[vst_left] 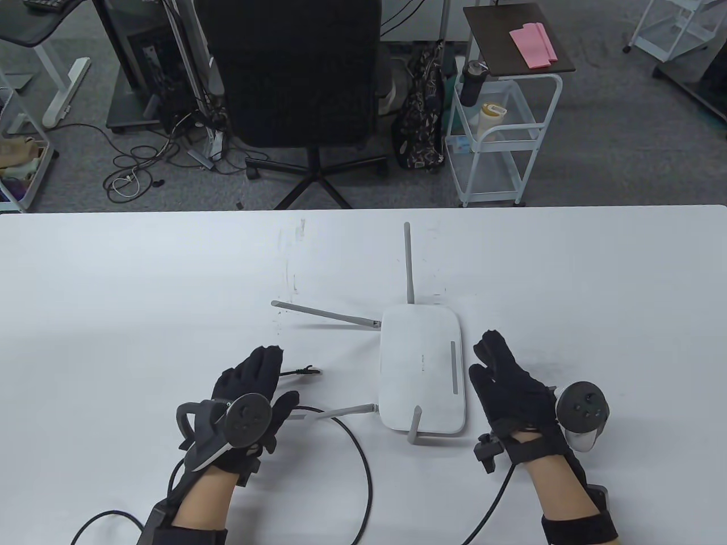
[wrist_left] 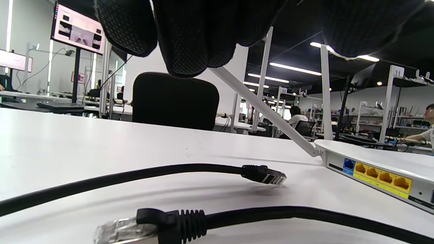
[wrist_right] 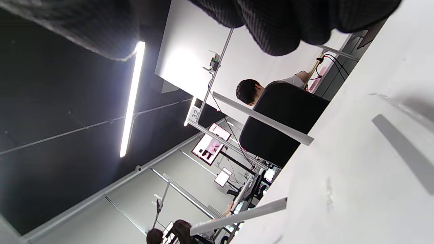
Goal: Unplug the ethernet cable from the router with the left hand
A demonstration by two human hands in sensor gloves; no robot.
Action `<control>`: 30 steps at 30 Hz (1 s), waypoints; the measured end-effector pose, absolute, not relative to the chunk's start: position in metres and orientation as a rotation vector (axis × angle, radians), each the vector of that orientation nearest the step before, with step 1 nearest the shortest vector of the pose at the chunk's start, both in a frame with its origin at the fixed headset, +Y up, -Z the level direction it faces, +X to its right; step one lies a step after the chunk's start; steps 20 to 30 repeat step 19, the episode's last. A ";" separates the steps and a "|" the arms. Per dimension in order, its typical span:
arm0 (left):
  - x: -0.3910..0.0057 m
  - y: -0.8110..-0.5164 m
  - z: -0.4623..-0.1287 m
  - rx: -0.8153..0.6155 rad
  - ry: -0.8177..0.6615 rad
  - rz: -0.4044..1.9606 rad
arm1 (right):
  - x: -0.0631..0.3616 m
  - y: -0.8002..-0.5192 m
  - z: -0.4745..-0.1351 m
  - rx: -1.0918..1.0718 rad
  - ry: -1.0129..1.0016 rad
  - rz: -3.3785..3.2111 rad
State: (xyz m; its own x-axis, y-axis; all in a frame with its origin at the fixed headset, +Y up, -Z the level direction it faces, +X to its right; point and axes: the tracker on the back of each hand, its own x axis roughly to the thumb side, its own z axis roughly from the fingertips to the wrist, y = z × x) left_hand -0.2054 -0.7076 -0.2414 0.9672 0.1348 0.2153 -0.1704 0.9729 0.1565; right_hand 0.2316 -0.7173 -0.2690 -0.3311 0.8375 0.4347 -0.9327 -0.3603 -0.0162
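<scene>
The white router (vst_left: 421, 368) lies flat on the table with its antennas spread out. In the left wrist view its yellow ports (wrist_left: 383, 176) hold no plug. The black ethernet cable (vst_left: 363, 471) lies loose on the table. One plug (vst_left: 309, 370) rests left of the router and also shows in the left wrist view (wrist_left: 268, 175). A second plug (wrist_left: 149, 225) lies close under the left wrist. My left hand (vst_left: 272, 380) is open over the cable and grips nothing. My right hand (vst_left: 491, 363) is open beside the router's right edge.
The table's far edge (vst_left: 363, 209) runs across the view. Beyond it stand a black office chair (vst_left: 295, 74) and a white cart (vst_left: 502, 125). One antenna (vst_left: 408, 264) points toward the far edge, another (vst_left: 324, 313) points left.
</scene>
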 end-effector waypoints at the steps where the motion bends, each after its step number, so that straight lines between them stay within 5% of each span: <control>1: -0.205 -0.708 -0.242 0.175 -0.207 0.158 | 0.231 -0.717 -0.269 0.440 -0.317 1.914; 30: -0.197 -0.716 -0.246 0.107 -0.244 0.146 | 0.223 -0.722 -0.271 0.505 -0.226 2.051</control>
